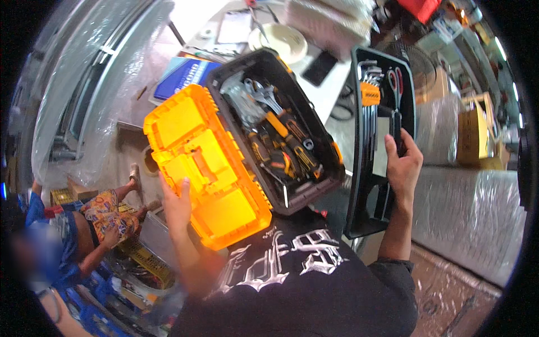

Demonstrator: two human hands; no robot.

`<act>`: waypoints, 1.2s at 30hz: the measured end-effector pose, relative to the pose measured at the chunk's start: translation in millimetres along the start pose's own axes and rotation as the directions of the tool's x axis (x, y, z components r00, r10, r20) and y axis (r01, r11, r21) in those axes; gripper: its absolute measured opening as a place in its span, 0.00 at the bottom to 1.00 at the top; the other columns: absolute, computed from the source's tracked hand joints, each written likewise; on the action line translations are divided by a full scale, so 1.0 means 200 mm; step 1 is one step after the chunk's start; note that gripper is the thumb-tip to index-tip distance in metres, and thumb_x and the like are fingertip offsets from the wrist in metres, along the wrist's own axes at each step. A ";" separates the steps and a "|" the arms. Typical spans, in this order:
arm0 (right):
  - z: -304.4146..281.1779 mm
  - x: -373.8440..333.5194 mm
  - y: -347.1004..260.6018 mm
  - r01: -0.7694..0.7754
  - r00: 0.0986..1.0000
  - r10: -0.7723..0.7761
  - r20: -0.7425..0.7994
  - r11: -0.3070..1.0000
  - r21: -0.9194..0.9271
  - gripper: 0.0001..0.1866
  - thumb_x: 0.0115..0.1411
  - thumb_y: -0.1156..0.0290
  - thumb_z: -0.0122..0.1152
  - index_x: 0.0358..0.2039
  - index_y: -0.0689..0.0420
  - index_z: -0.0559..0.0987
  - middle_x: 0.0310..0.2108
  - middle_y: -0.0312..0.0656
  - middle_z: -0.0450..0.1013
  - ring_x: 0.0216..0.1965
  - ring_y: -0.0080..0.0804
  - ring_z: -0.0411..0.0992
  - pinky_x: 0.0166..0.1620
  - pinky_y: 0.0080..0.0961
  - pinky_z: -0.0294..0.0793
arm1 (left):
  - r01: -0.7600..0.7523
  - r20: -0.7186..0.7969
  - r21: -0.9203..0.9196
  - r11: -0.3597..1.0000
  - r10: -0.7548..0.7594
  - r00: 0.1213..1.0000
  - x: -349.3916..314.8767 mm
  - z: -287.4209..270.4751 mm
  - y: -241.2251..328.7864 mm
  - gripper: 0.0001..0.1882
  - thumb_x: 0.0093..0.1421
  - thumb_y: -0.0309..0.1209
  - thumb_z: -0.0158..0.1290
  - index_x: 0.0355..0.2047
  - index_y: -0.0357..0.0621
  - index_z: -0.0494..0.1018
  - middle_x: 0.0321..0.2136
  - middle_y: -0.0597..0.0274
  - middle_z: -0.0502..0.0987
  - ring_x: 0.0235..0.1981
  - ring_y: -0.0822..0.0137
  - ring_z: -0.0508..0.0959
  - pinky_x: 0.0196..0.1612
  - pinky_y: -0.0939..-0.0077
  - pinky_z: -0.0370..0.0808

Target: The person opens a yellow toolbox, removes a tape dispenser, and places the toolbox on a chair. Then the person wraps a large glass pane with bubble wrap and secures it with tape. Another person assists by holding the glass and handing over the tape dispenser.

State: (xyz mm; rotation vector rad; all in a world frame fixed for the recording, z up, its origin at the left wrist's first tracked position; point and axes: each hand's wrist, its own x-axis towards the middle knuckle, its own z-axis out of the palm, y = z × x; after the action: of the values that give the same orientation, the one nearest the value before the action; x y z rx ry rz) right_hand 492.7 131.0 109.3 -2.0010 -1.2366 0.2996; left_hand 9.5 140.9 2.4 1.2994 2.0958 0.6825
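The fingers of the left hand (177,205) are close together on the edge of a yellow lid (185,132), with the thumb lying on the inside of it. The fingers of the right hand (403,163) curl around a black handle (396,128) in a long black tray (354,140). I cannot tell if this handle is part of the tray or belongs to a tool.

The lid is folded back to the left of a dark toolbox (220,84). The toolbox sits tilted in front of the person, between the two hands. Inside it are shiny wrenches (269,98), a clear plastic bag (241,101) and tools with yellow and black handles (303,160), all in a jumble.

The tray is just to the right of the toolbox. In it are scissors (396,81) with red and grey handles, and metal keys (370,72) in an orange holder (370,94).

Past the toolbox is a white table (335,84). A black phone (320,68) and a cream bowl (292,48) are on it. A blue box (182,77) is near the lid. Another person (67,236) in blue is down on the left.
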 end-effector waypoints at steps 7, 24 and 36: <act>-0.10 -0.15 0.27 -0.169 0.981 0.182 -0.071 0.972 0.162 0.17 0.67 0.69 0.64 0.50 0.69 0.79 0.36 0.37 0.79 0.35 0.19 0.73 0.40 0.18 0.73 | 0.026 0.033 0.042 0.999 -0.027 0.999 -0.06 0.05 0.00 0.41 0.69 0.40 0.54 0.74 0.42 0.47 0.58 0.32 0.73 0.59 0.42 0.75 0.62 0.56 0.70; -0.11 -0.24 0.53 -0.233 0.968 0.251 -0.033 0.934 0.270 0.15 0.69 0.70 0.63 0.49 0.69 0.79 0.35 0.34 0.78 0.34 0.16 0.71 0.38 0.16 0.70 | -0.966 0.778 0.178 0.189 0.574 0.256 0.07 0.61 0.78 0.41 0.48 0.51 0.70 0.58 0.44 0.72 0.50 0.53 0.79 0.56 0.53 0.76 0.64 0.51 0.65; -0.10 -0.28 0.68 -0.310 0.942 0.335 -0.033 0.901 0.303 0.19 0.68 0.68 0.64 0.49 0.73 0.78 0.36 0.37 0.79 0.35 0.20 0.73 0.40 0.20 0.72 | -0.959 0.860 0.122 0.255 0.456 0.231 0.11 0.81 0.73 0.35 0.47 0.51 0.70 0.48 0.45 0.71 0.38 0.56 0.79 0.46 0.53 0.80 0.50 0.58 0.69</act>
State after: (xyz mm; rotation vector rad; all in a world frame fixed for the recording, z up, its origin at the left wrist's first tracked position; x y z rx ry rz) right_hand 565.2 40.7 18.0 -1.9271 -0.7508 0.5236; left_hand 205.2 237.9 -16.5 2.6105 0.8202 -0.3490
